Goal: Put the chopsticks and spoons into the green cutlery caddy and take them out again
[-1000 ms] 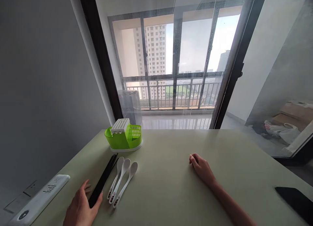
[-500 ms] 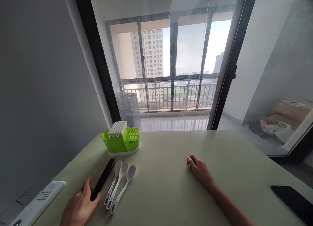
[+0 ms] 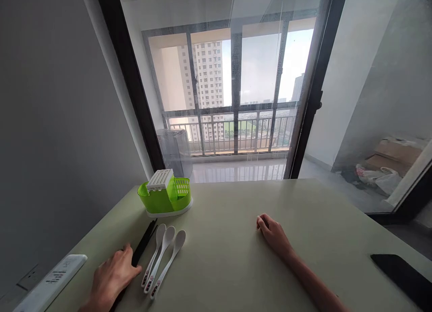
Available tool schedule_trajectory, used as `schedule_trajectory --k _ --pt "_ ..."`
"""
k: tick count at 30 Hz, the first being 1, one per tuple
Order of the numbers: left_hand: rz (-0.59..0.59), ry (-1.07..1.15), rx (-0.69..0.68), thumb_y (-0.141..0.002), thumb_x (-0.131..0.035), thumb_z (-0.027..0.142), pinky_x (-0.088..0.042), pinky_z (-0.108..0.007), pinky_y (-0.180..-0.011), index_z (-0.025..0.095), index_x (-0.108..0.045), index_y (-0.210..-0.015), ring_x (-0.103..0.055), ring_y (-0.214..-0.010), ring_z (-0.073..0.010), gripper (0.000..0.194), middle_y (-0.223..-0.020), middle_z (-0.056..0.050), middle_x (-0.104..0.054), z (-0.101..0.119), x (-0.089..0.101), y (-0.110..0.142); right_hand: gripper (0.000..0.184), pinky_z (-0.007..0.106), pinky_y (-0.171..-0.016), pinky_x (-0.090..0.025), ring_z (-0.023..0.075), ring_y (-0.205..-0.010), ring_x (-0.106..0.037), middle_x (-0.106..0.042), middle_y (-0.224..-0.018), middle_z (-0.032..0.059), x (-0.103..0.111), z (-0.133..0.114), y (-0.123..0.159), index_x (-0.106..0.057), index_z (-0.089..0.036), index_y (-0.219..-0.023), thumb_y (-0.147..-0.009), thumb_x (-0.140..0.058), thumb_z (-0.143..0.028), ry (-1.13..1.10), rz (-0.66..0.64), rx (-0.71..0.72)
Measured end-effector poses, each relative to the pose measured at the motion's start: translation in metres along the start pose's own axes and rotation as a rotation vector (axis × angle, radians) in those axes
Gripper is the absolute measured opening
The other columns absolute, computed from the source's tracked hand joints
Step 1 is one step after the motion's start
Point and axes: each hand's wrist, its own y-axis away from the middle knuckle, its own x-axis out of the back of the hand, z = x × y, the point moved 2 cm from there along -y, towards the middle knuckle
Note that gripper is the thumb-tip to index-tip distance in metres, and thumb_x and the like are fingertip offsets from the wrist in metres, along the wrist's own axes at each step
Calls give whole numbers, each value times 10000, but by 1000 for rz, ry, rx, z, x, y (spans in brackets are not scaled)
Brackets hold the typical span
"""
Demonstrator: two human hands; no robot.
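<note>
On the left side of the table, my left hand [image 3: 116, 271] reaches over several black chopsticks [image 3: 145, 243], thumb and fingers closing on them from above. The chopsticks lie on the tabletop; my hand hides their middle. Just to the right lie three white spoons [image 3: 165, 258], bowls pointing away from me and printed handles near my thumb. Beyond them stands a green cutlery holder [image 3: 165, 205] with a white slotted top and white base. My right hand [image 3: 272, 231] rests on the table with its fingers curled, holding nothing.
The pale table [image 3: 229, 267] reaches to a glass door at the back. A white power strip [image 3: 56, 280] lies along the left edge. A flat black object [image 3: 401, 276] lies near the right edge. Boxes and bags [image 3: 388, 172] are on the floor beyond the glass.
My left hand has moved slightly forward and right, from beside the chopsticks to over them, and its fingers have closed in. My right hand stays in place; the view has shifted a little.
</note>
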Motion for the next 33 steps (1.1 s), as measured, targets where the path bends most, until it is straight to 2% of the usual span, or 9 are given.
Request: schedule_trajectory --k 5,15,20,23,27,30,33 --pt "31 -16 -12 -740 -552 197 -525 -441 -788 175 -678 -946 -724 -989 -383 242 -1039 -182 -749 4 2 -2 431 269 -599 -374 175 -560 -506 -580 -606 -15 0 1 0 -538 -246 -706 -949 -358 -553 1 -6 -1" --pt "32 -91 -21 -879 -409 123 -519 -412 -790 119 -614 -1212 -712 -1053 -357 391 -1159 -212 -708 3 -8 0 443 265 -601 -380 170 -562 -505 -582 -614 -20 0 1 0 -536 -244 -720 -957 -351 -570 0 -17 2" --pt "58 -76 -19 -874 -453 127 -538 -416 -817 125 -639 -1204 -716 -1052 -344 379 -1100 -204 -722 3 -13 2 451 272 -592 -384 175 -559 -508 -581 -606 -12 0 3 0 -544 -243 -721 -949 -354 -583 1 -17 0" --pt "88 -54 -24 -891 -422 121 -548 -426 -800 107 -622 -1250 -719 -1040 -351 412 -1124 -222 -711 1 -19 3 450 274 -594 -383 178 -567 -510 -578 -611 -11 0 3 0 -546 -244 -723 -948 -351 -582 -1 -20 -1" --pt "108 -53 -30 -933 -264 73 -539 -435 -749 66 -610 -1215 -740 -960 -358 447 -1062 -243 -717 -7 -34 2 455 278 -601 -386 181 -563 -507 -572 -599 -9 -1 3 -1 -540 -247 -708 -939 -348 -589 -2 -16 0" --pt "154 -19 -26 -932 -231 62 -513 -430 -696 79 -590 -1183 -743 -908 -356 438 -1031 -237 -724 -17 -48 -3 463 278 -602 -389 182 -564 -514 -587 -605 -4 -2 4 -2 -540 -247 -705 -934 -346 -599 -3 -15 -2" --pt "145 50 -24 -971 -230 135 -485 -384 -663 126 -584 -1117 -746 -886 -329 383 -996 -205 -735 -25 -58 -6 473 277 -604 -389 182 -570 -518 -593 -617 -4 -2 4 -2 -541 -247 -715 -942 -337 -608 -2 -18 -6"
